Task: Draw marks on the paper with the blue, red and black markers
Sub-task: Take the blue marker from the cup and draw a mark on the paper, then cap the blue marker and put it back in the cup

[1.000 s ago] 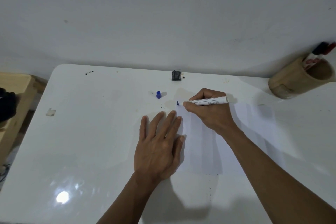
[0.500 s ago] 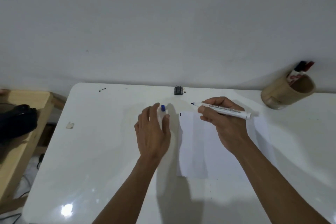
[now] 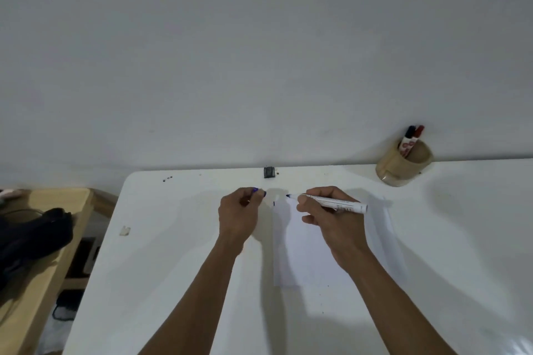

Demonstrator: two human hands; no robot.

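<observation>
A white sheet of paper [image 3: 305, 242] lies on the white table [image 3: 173, 253] with a short blue mark [image 3: 274, 203] near its top left corner. My right hand [image 3: 328, 219] grips the uncapped blue marker [image 3: 331, 201], held above the paper with its tip pointing left. My left hand [image 3: 238, 212] pinches the marker's blue cap [image 3: 257, 190] just left of the paper. The black marker [image 3: 408, 137] and red marker [image 3: 415, 137] stand in a bamboo cup [image 3: 403, 166] at the back right.
A small dark object [image 3: 269, 172] sits at the table's back edge by the wall. A scrap of tape [image 3: 125, 230] lies near the left edge. A wooden bench [image 3: 43, 268] with a black item [image 3: 31, 235] stands to the left.
My right hand lifted the marker off the paper after the blue mark. My left hand left the sheet, reached to the blue cap and picked it up. The view tilted upward.
</observation>
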